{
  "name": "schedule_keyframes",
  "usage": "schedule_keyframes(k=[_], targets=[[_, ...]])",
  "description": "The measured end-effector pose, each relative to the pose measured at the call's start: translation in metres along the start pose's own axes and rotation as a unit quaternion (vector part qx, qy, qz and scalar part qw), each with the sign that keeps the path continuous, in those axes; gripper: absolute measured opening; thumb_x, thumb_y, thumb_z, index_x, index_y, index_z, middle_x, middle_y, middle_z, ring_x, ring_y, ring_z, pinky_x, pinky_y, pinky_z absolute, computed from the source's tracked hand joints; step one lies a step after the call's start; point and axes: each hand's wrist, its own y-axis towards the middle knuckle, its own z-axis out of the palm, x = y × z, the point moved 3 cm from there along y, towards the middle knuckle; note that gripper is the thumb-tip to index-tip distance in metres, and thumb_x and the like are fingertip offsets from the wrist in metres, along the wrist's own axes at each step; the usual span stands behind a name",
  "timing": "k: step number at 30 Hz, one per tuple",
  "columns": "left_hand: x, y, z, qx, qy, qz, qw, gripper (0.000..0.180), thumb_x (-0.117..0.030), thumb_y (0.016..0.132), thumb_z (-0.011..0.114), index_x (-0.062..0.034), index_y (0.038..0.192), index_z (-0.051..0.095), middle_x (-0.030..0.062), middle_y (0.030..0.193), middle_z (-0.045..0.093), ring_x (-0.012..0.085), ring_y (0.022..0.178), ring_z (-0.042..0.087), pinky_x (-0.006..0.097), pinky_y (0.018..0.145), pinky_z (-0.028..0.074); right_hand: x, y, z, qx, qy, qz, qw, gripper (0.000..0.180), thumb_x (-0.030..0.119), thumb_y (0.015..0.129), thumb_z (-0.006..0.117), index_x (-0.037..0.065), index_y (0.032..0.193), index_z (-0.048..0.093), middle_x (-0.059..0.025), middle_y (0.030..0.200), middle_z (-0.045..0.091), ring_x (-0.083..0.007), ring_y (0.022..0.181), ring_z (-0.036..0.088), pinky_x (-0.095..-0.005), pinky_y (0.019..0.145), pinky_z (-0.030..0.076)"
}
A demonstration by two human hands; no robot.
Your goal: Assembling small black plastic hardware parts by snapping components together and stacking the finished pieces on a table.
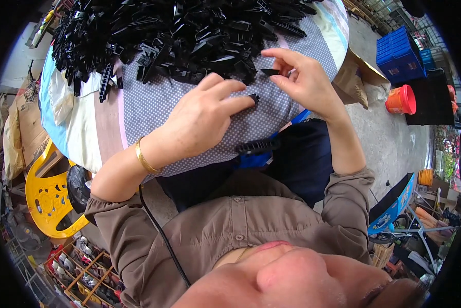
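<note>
A large heap of black plastic parts [189, 36] covers the far side of a round table with a dotted and striped cloth [153, 115]. My left hand [202, 115], a gold bangle at its wrist, reaches over the near side of the heap. Its fingers are closed on a small black plastic piece [254, 98] at the fingertips. To its right, my right hand [307, 84] has a pointed black plastic piece [270, 72] by its thumb, with the index finger raised away. A ridged black strip [256, 147] lies at the table's near edge, above my lap.
Left of the table stands a yellow plastic chair [48, 200] with a black bag beside it. A shoe rack [81, 272] is at the lower left. On the right are a blue crate [399, 54], a red bucket [400, 100] and an open cardboard box [358, 77].
</note>
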Motion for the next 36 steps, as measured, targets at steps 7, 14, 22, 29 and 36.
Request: schedule_keyframes(k=[7, 14, 22, 29, 36], targets=[[-0.004, -0.009, 0.008, 0.013, 0.089, -0.068, 0.994, 0.026, -0.016, 0.073, 0.074, -0.0043, 0.093, 0.064, 0.0072, 0.086, 0.055, 0.0244, 0.087, 0.052, 0.033, 0.075, 0.048, 0.007, -0.012, 0.006, 0.023, 0.260, 0.042, 0.964, 0.025, -0.003, 0.080, 0.069, 0.000, 0.104, 0.066, -0.0060, 0.100, 0.059, -0.0087, 0.085, 0.057, -0.0202, 0.071, 0.047], [-0.001, -0.007, 0.015, -0.028, 0.066, -0.059, 0.996, 0.022, -0.016, 0.073, 0.074, -0.0055, 0.090, 0.066, 0.0056, 0.086, 0.056, 0.0237, 0.087, 0.052, 0.032, 0.076, 0.048, 0.024, -0.020, 0.032, -0.002, 0.230, -0.097, 0.968, 0.017, -0.001, 0.074, 0.078, -0.001, 0.085, 0.064, -0.0082, 0.106, 0.061, -0.0153, 0.095, 0.057, -0.0264, 0.082, 0.047], [0.004, -0.008, 0.012, -0.035, 0.043, -0.073, 0.996, 0.024, -0.019, 0.073, 0.076, -0.0070, 0.091, 0.069, 0.0040, 0.085, 0.058, 0.0227, 0.085, 0.051, 0.031, 0.078, 0.048, 0.022, -0.029, 0.033, -0.047, 0.126, -0.162, 0.978, 0.020, 0.004, 0.071, 0.081, 0.001, 0.084, 0.065, -0.0073, 0.098, 0.067, -0.0182, 0.084, 0.064, -0.0299, 0.076, 0.051], [0.004, -0.006, 0.006, -0.021, 0.053, -0.083, 0.995, 0.023, -0.020, 0.071, 0.078, -0.0070, 0.088, 0.069, 0.0036, 0.082, 0.059, 0.0227, 0.086, 0.052, 0.033, 0.078, 0.048, 0.016, -0.028, 0.013, -0.031, -0.060, -0.203, 0.977, 0.036, 0.006, 0.065, 0.078, 0.002, 0.100, 0.070, -0.0068, 0.089, 0.065, -0.0251, 0.088, 0.061, -0.0356, 0.080, 0.045], [0.005, -0.002, 0.012, -0.038, 0.018, -0.088, 0.995, 0.024, -0.012, 0.063, 0.081, -0.0036, 0.081, 0.067, 0.0063, 0.078, 0.061, 0.0253, 0.080, 0.055, 0.035, 0.071, 0.048, 0.019, -0.022, 0.017, -0.018, -0.044, -0.190, 0.981, 0.030, 0.004, 0.064, 0.078, 0.003, 0.093, 0.072, -0.0063, 0.084, 0.063, -0.0236, 0.079, 0.058, -0.0329, 0.069, 0.046]])
